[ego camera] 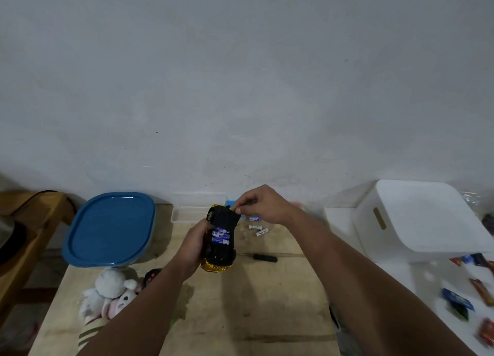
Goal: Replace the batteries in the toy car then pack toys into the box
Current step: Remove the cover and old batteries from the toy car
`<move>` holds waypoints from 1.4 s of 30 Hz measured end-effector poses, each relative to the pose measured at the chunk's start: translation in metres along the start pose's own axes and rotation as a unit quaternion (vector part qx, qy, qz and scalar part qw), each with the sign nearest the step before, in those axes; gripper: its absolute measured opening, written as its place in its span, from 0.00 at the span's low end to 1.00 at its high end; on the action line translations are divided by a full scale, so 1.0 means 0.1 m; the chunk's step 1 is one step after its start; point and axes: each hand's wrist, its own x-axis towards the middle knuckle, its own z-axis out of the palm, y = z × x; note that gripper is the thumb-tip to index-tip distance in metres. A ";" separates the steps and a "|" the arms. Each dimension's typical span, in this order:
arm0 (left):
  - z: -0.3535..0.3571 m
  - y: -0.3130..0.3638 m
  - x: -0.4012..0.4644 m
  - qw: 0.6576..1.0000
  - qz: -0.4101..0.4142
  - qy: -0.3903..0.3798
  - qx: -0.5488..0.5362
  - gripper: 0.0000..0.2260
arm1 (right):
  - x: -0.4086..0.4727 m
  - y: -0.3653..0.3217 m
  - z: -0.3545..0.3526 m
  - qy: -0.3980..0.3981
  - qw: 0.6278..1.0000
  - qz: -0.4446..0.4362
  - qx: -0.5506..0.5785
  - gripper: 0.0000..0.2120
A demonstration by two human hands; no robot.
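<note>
- Two bare forearms rise from the bottom edge of the frame toward the middle, over a pale wooden table (262, 302).
- Left hand (193, 246), just left of centre, has its fingers curled round the side of the toy car (219, 242) and holds it belly up above the table.
- Toy car is black underneath with a gold body showing at its near and far ends; its battery bay is uncovered, with blue-and-white batteries (220, 236) lying side by side in it.
- Right hand (263, 204), above and right of the car, pinches with thumb and fingertips at the car's far upper edge; what it pinches looks like a black cover, but it is too small and dark to be sure.
- Loose batteries (258, 227) lie on the table just right of the car, partly hidden by the right wrist.
- Black-handled screwdriver (263, 257) lies on the table below them.
- Plush toys (109, 292), white and pink, lie at lower left, partly covered by the left forearm; a dark remote (151, 276) is beside them.
- Box with a blue lid (111, 228) stands at middle left.
- White bin (419, 219) sits upside down at right; blurred wrappers (478, 294) are cut off by the right edge.
</note>
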 end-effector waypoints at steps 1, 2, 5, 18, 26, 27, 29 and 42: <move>-0.03 -0.03 0.02 1.000 0.002 0.011 -0.009 0.22 | 0.01 0.01 -0.04 0.018 1.000 0.002 0.007 0.06; -0.07 -0.06 0.05 1.000 -0.001 0.019 -0.017 0.21 | 0.01 0.04 -0.08 0.037 0.999 0.006 0.011 0.05; -0.19 -0.17 0.12 0.999 -0.014 0.043 -0.018 0.21 | -0.02 0.21 -0.14 0.076 0.996 0.039 0.020 0.05; -0.43 -0.90 0.49 0.986 -0.041 0.158 0.045 0.12 | -0.20 1.55 0.79 -0.090 0.966 0.195 -0.147 0.07; -0.45 -1.09 0.58 0.986 -0.059 0.152 0.044 0.15 | -0.15 1.88 1.16 -0.089 0.963 0.190 -0.168 0.07; -0.46 -1.10 0.59 0.986 -0.058 0.151 0.046 0.15 | -0.14 1.89 1.17 -0.084 0.964 0.190 -0.167 0.06; -0.46 -1.11 0.61 0.987 -0.055 0.145 0.048 0.16 | -0.12 1.90 1.18 -0.083 0.965 0.187 -0.165 0.06; -0.41 -1.04 0.55 0.989 -0.060 0.133 0.036 0.15 | -0.17 1.90 1.25 -0.046 0.964 0.201 -0.168 0.08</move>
